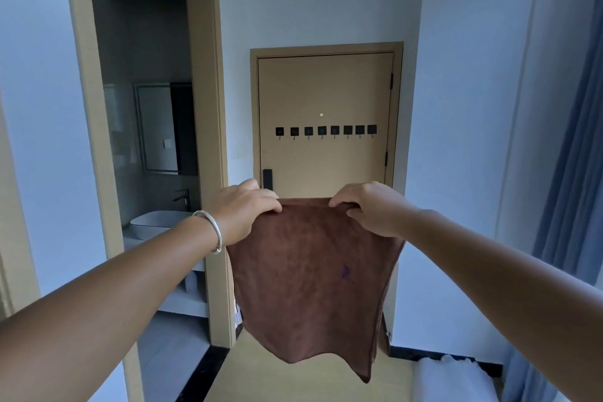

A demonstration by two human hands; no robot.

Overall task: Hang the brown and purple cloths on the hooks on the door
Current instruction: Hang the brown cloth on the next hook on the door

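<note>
- Presently, head view: the brown cloth [313,284] hangs in the air in front of the door [326,91], below the row of hooks [326,130] and well apart from them.
- Left hand [243,210], grip: fingers curled over the cloth's top edge at its left corner, pinching the fabric. A silver bracelet [212,232] sits on that wrist.
- Right hand [368,207], grip: fingers likewise curled over the top edge at the right corner, pinching it.
- The top edge is stretched between the two hands; the rest drapes freely and ends in an uneven lower hem.
- All the hooks on the door appear bare; no cloth hangs there yet.
- The purple cloth is not identifiable; only a small purple mark shows on the brown fabric.
- Handling, as judged: soft, light and limp, likely a towelling weave, not fragile and unlikely to slip. It will sag wherever unsupported, so the sound hold is along the top edge, near the point meant to go over a hook.
- Left of the door, an open doorway shows a basin [156,222] and a mirror [156,127].
</note>
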